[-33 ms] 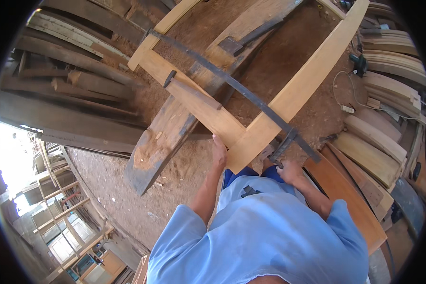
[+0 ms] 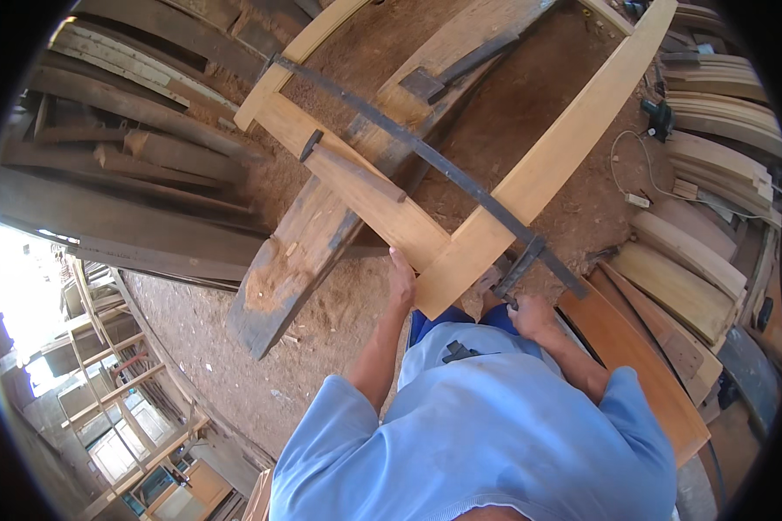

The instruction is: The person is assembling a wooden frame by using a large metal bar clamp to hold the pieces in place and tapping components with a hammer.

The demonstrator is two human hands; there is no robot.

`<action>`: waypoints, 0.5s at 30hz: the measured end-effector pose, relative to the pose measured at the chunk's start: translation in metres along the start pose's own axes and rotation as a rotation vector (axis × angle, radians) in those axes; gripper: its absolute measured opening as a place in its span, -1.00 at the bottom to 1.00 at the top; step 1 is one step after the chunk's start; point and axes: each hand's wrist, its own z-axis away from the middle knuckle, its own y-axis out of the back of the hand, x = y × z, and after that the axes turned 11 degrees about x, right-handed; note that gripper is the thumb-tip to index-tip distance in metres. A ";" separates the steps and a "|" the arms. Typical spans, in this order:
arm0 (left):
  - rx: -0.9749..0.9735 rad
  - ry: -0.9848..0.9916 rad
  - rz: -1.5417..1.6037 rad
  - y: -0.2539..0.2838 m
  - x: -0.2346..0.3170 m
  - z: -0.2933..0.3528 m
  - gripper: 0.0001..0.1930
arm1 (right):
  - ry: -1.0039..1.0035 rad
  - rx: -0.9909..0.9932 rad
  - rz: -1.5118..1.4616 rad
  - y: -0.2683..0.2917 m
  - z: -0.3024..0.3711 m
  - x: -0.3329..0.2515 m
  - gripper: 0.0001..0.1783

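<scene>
A pale wooden frame (image 2: 556, 165) lies in front of me, its near corner pointing at my waist. My left hand (image 2: 401, 280) grips that corner from the left edge, with some of its fingers hidden by the wood. Across the frame runs a long dark metal bar clamp (image 2: 426, 152), its screw end overhanging the near side rail. My right hand (image 2: 534, 315) is closed around the handle of the clamp's screw, just right of the corner. A hammer (image 2: 356, 172) with a wooden handle rests on the cross rail.
A thick weathered beam (image 2: 300, 256) passes beneath the frame. Dark timbers (image 2: 139, 208) are piled at the left. Curved wooden pieces (image 2: 691, 247) are stacked at the right, near a power tool (image 2: 658, 117) with a pale cord. A reddish-brown board (image 2: 643, 365) lies beside my right arm.
</scene>
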 end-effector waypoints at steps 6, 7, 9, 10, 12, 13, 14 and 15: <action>0.027 0.056 -0.103 0.000 -0.008 -0.004 -0.13 | -0.115 -0.873 -0.678 0.002 -0.055 0.043 -0.70; 0.025 0.026 -0.089 0.000 -0.009 -0.006 -0.14 | -0.275 -1.092 -0.869 -0.002 -0.062 0.048 -0.71; 0.046 0.062 -0.153 0.000 -0.010 -0.007 -0.14 | -0.281 -1.151 -0.935 -0.014 -0.063 0.056 -0.74; 0.071 0.125 -0.224 -0.001 -0.008 -0.009 -0.14 | -0.280 -1.176 -0.962 -0.013 -0.064 0.054 -0.76; 0.104 0.134 -0.276 -0.001 -0.009 -0.005 -0.14 | -0.238 -1.020 -0.891 -0.014 -0.052 0.050 -0.77; 0.123 0.054 -0.245 -0.004 -0.010 -0.002 -0.13 | -0.190 -0.926 -0.850 -0.005 -0.051 0.042 -0.77; 0.152 -0.031 -0.215 -0.006 -0.008 -0.002 -0.11 | -0.124 -0.783 -0.753 -0.001 -0.045 0.035 -0.78; 0.165 -0.015 -0.267 -0.005 -0.008 -0.004 -0.10 | -0.052 -0.644 -0.543 0.004 -0.040 0.027 -0.74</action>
